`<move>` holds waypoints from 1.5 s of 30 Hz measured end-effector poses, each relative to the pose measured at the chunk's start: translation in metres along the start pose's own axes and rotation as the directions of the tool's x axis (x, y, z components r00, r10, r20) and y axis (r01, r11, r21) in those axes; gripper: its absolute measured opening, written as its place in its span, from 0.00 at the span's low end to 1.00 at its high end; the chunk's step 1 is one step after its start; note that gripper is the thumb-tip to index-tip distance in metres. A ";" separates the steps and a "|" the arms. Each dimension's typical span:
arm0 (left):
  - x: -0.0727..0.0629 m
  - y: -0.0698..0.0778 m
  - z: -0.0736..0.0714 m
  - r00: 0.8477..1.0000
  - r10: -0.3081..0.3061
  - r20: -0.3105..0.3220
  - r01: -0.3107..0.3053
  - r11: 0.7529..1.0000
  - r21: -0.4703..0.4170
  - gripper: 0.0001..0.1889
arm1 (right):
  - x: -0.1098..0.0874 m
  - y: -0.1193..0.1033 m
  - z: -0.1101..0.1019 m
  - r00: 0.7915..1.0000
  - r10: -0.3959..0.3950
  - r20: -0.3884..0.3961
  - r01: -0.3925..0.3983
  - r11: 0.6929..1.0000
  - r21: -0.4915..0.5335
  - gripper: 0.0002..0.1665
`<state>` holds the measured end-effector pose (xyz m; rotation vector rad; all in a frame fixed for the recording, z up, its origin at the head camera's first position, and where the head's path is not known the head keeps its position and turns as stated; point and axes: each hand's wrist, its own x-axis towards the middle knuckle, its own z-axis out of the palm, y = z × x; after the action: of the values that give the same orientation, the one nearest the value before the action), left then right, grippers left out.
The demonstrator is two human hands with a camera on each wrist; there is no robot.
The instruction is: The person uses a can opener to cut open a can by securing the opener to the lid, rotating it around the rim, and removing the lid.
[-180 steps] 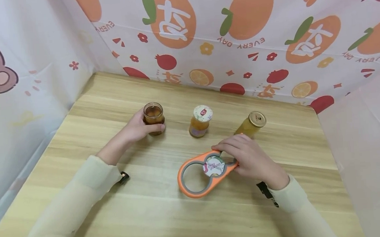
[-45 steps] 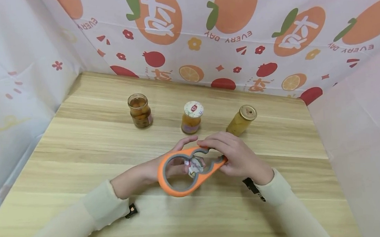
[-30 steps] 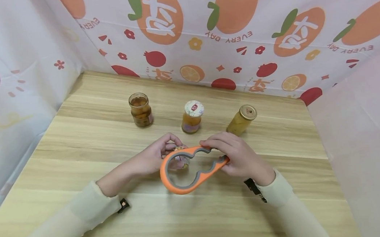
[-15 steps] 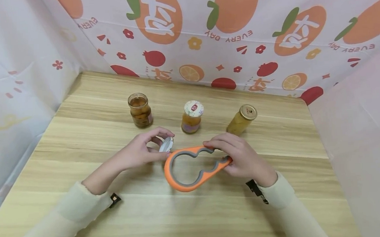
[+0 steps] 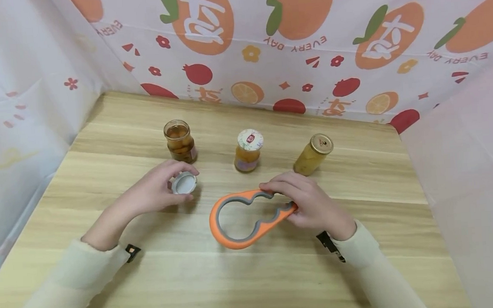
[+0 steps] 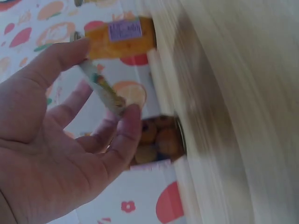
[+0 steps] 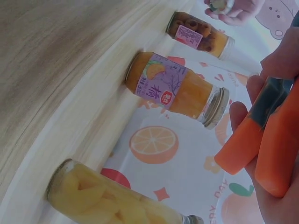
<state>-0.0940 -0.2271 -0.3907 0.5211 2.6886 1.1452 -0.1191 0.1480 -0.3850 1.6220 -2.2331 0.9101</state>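
Note:
My left hand [image 5: 157, 190] pinches a jar lid [image 5: 184, 182] between thumb and fingers, its pale inner side turned up toward the head view. In the left wrist view the lid [image 6: 100, 86] appears edge-on. Just behind that hand stands an uncapped jar [image 5: 181, 141] of dark round fruit in liquid. My right hand [image 5: 306, 202] grips the handles of an orange and grey jar opener [image 5: 235, 242], held over the table with its ring toward the left. In the right wrist view the orange handles [image 7: 280, 149] lie across the palm.
A capped jar of orange fruit [image 5: 247, 155] with a purple label stands mid-table. Right of it, behind the right hand, is a taller gold-lidded jar [image 5: 312, 157] of pale yellow pieces. A printed fruit curtain [image 5: 292, 76] hangs along the wooden table's [image 5: 254, 285] back edge.
The left hand let go of the open jar, took the lid from the opener, and carried it left to near that jar. The right hand with the opener shifted slightly left.

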 end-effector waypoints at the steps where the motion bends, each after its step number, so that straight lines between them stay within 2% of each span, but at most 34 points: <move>1: -0.002 -0.003 -0.001 1.000 0.000 0.005 0.000 1.000 0.027 0.24 | 0.000 0.000 0.001 1.000 0.001 0.006 -0.001 1.000 -0.001 0.34; 5: -0.008 -0.011 -0.005 0.999 -0.020 0.033 0.015 0.991 0.135 0.26 | -0.002 0.001 0.002 1.000 0.011 0.014 -0.011 1.000 -0.011 0.35; 9: -0.009 -0.015 -0.006 0.999 -0.041 0.028 0.033 0.974 0.222 0.27 | -0.003 0.002 0.002 1.000 0.018 0.004 -0.018 1.000 -0.015 0.36; 17: -0.008 -0.020 -0.002 0.998 -0.045 0.032 0.034 0.955 0.295 0.27 | 0.000 0.002 0.004 1.000 -0.005 0.016 0.005 1.000 0.001 0.35; 25: -0.008 -0.021 0.001 0.996 -0.073 0.059 0.050 0.945 0.322 0.27 | -0.001 0.001 0.006 1.000 -0.004 0.009 0.004 1.000 0.000 0.34; 38: -0.007 -0.022 0.006 0.997 -0.035 0.062 0.013 0.949 0.316 0.27 | -0.001 0.002 0.004 0.998 0.040 0.042 -0.039 0.999 -0.014 0.35; 45: -0.007 -0.022 0.008 0.998 -0.034 0.061 0.014 0.954 0.299 0.29 | 0.001 0.003 0.005 0.999 0.033 0.042 -0.033 0.999 -0.009 0.35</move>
<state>-0.0911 -0.2390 -0.4119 0.5566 2.8155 0.7024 -0.1209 0.1444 -0.3894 1.6193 -2.2950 0.8815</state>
